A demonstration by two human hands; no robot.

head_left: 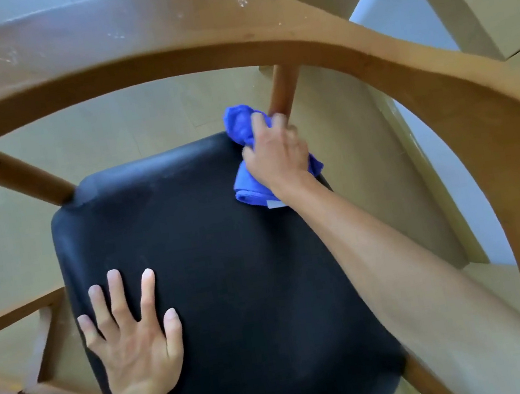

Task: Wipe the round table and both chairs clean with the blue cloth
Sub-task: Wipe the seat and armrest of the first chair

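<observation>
I look straight down on a wooden chair with a black padded seat (pixel 229 269) and a curved wooden backrest rail (pixel 158 39) arching across the top. My right hand (pixel 276 156) grips the bunched blue cloth (pixel 240 125) at the seat's far right corner, pressed against the base of a round wooden post (pixel 282 91). My left hand (pixel 133 332) lies flat on the near left part of the seat, fingers spread and straight. The round table is not in view.
Pale wood-look floor (pixel 124 123) shows under the chair. Part of another wooden frame (pixel 24 370) stands at the lower left. Beige panels and a pale wall (pixel 399 8) rise at the upper right, close behind the backrest.
</observation>
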